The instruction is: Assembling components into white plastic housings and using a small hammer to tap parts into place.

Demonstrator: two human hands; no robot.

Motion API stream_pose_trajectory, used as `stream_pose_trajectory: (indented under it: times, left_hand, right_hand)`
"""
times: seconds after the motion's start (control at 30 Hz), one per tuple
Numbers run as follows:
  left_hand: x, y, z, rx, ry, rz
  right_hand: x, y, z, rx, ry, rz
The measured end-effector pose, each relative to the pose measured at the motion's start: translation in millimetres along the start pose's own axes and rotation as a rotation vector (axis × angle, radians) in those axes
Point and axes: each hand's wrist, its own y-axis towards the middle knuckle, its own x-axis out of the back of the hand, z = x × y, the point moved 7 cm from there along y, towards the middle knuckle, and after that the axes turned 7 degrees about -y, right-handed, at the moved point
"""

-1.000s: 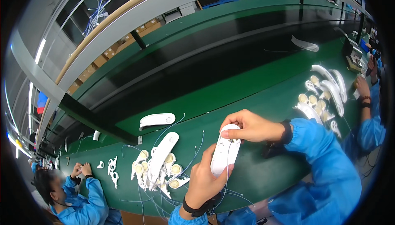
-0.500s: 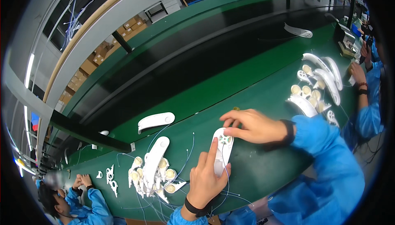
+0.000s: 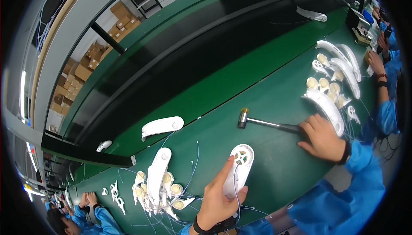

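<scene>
Status: spoked disc (image 3: 243,157) is in round end of white elongated housing (image 3: 243,175), over green bench (image 3: 279,166), front ctr.; full seating can't be confirmed. Thin cable (image 3: 235,187) runs loose, unrouted. Rem.: pile of white parts w/ cream discs (image 3: 176,189), L side, unassembled. L hand (image 3: 218,200) grasps housing at lower end. R hand (image 3: 322,139) at handle of two-faced mallet (image 3: 264,122); grip can't be told. Vs. 0.5 s ago: R hand moved off housing to mallet; mallet shaft now exposed.
</scene>
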Motion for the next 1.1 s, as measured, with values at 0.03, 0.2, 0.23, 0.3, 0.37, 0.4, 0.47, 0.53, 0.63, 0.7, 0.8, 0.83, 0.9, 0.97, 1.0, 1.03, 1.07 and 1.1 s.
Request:
stream_pose_trajectory:
  times: [0.03,0.2,0.23,0.3,0.37,0.4,0.47,0.53,0.63,0.7,0.8,0.83,0.9,0.97,1.0,1.03,1.07,1.1]
  left_hand:
    - [0,1,1,0.017,0.011,0.009]
    - [-4,16,22,0.124,0.318,0.054]
    - [-4,20,37,0.165,0.321,0.081]
    - [0,26,60,0.257,0.323,0.131]
    - [2,27,61,0.276,0.303,0.156]
    - [0,27,60,0.239,0.314,0.152]
    - [-1,25,59,0.198,0.324,0.138]
    - [-4,24,60,0.180,0.324,0.136]
    - [-3,23,60,0.173,0.320,0.124]
    - [-4,24,60,0.185,0.322,0.133]
    - [-4,24,58,0.204,0.332,0.140]
    - [-3,24,57,0.211,0.336,0.140]
    - [-2,26,57,0.227,0.333,0.141]
    - [-3,25,58,0.232,0.336,0.146]
    - [-3,24,57,0.226,0.342,0.144]
    - [-3,23,57,0.220,0.347,0.142]
    - [-4,23,57,0.220,0.351,0.145]
    - [-3,23,57,0.219,0.361,0.146]
  right_hand:
    - [3,5,-1,0.010,-0.020,-0.026]
    - [-33,18,-3,0.104,-0.029,0.031]
    - [-36,17,-1,0.117,-0.061,0.030]
    - [-26,14,-4,-0.011,0.261,0.112]
    - [-24,8,-4,-0.104,0.563,0.303]
    - [-26,2,-1,-0.126,0.730,0.336]
    - [-19,-11,7,-0.091,0.803,0.348]
    - [-12,-23,12,-0.085,0.881,0.287]
    - [1,-29,14,-0.094,1.005,0.096]
    - [-9,-31,21,-0.073,0.919,0.196]
    - [-29,-33,29,-0.034,0.751,0.418]
    - [-28,-32,25,-0.069,0.775,0.379]
    - [-23,-31,16,-0.146,0.824,0.302]
    - [-23,-33,15,-0.186,0.940,0.252]
    - [-23,-36,17,-0.196,0.964,0.246]
    - [-23,-37,17,-0.206,0.987,0.241]
    - [-28,-37,23,-0.156,0.897,0.342]
    - [-33,-35,28,-0.105,0.807,0.437]
